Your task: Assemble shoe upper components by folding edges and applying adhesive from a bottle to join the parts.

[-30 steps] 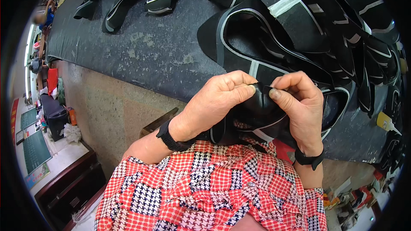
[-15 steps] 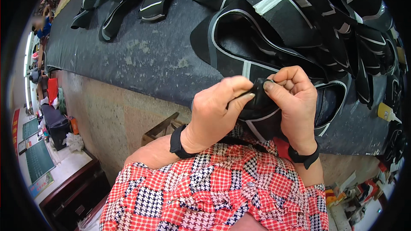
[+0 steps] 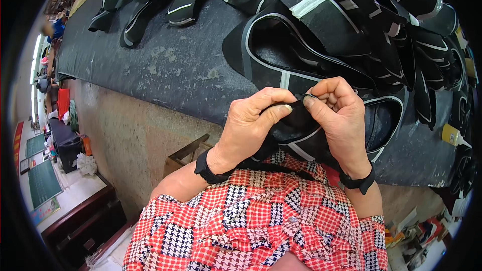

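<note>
Pinching black tape-edged piece (image 3: pixel 296 123) at near edge of worktable (image 3: pixel 175 70): left hand (image 3: pixel 256 115) and right hand (image 3: pixel 339 115), thumbs closed against forefingers on its rim. White tape strips (image 3: pixel 301 151) already in place; rim handling appears unfinished; amount left not visible.

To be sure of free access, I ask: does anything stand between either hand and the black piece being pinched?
Nothing visible does: the left hand and right hand pinch the black piece directly.

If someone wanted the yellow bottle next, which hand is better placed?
Probably the right hand: it is nearer the yellow bottle, while the left hand is farther away. Both pinch the black piece.
</note>
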Tool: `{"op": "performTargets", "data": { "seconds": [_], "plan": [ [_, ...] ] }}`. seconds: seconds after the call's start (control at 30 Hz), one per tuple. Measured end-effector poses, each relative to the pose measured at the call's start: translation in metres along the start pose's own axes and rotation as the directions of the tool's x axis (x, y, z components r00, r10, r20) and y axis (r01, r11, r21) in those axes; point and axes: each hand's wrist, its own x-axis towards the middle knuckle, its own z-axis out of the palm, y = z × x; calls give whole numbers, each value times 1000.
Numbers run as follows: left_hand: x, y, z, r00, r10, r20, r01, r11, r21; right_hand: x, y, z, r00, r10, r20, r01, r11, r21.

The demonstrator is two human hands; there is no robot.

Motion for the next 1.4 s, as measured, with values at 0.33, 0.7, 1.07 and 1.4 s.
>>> {"op": "performTargets", "data": {
  "seconds": [0.33, 0.7, 1.07, 1.4],
  "plan": [
    [7, -3, 1, 977, -209, 48, 215, 947, -238, 2, 4, -1, 1000, 7, 27, -8, 1000, 29],
    [21, 0, -3, 954, -270, 130, 289, 945, -156, 5, 4, -6, 997, 49, 51, -56, 989, 135],
    [28, 5, -4, 962, -252, 102, 249, 968, 38, 10, 7, -7, 998, 62, 24, -66, 977, 205],
    [30, 11, 0, 971, -232, 49, 224, 964, 144, 9, 7, -6, 1000, 14, -6, -13, 990, 140]
  ]
}}
